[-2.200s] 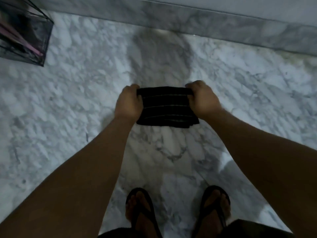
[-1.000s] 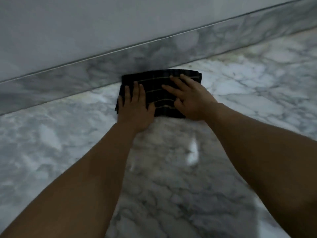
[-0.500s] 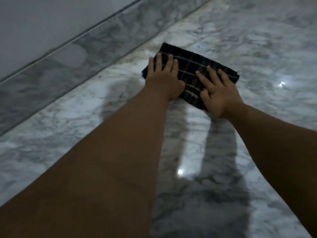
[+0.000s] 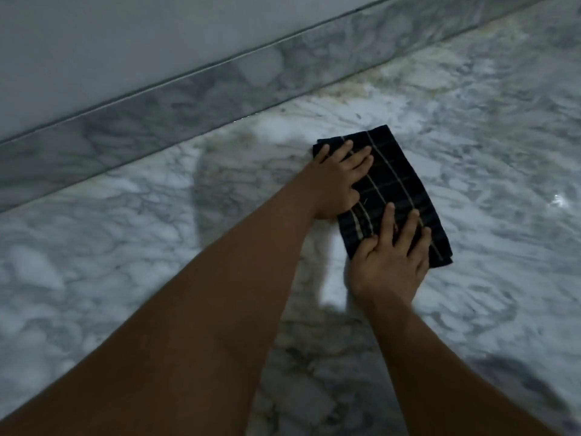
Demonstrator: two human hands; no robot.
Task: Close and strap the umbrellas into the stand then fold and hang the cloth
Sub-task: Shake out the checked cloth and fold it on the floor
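Cloth (image 4: 396, 180) lies folded on the floor (image 4: 157, 231); my left hand (image 4: 339, 177) and right hand (image 4: 391, 265) press it, fingers (image 4: 408, 226) spread. I should square the edges before lifting.

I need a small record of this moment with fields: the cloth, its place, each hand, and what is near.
cloth: dark striped cloth, folded into a rectangle, lying flat
place: on the marble floor, apart from the marble skirting
left hand: flat, fingers spread, pressing the far end of the cloth
right hand: flat, fingers spread, pressing the near end
umbrellas, stand: not in view
task state: cloth folded, not yet hung
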